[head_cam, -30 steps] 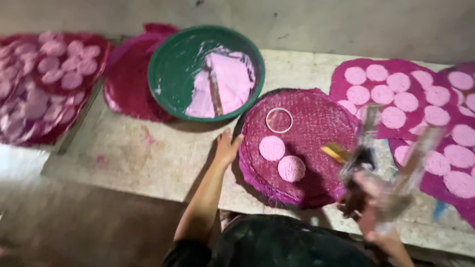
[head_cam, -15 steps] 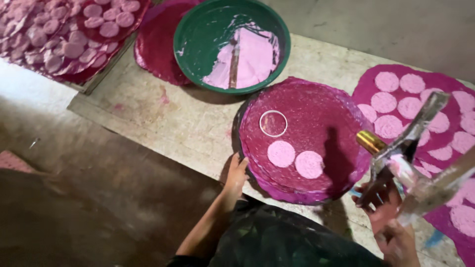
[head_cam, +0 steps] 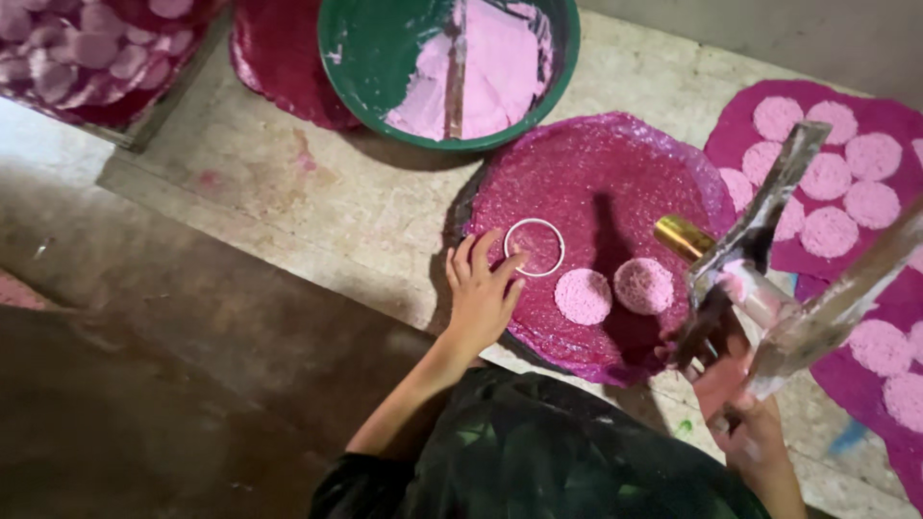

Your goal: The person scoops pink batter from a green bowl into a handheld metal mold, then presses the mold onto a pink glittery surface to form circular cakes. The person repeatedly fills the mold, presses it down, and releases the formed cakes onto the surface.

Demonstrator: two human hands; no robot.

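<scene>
Left hand (head_cam: 481, 293) fingers spread, touching one ring (head_cam: 535, 247); two pink discs (head_cam: 583, 296); right hand (head_cam: 735, 404) clamps scraper (head_cam: 760, 226).

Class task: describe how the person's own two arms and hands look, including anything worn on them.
Both forearms are bare, with no sleeves in view. The left hand and right hand wear no gloves, and no rings or wristbands show. A dark green, glossy garment covers the body below.

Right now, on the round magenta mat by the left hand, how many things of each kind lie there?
White ring: 1
Pink discs: 2
Total: 3
Metal strips in the right hand not counted.
</scene>
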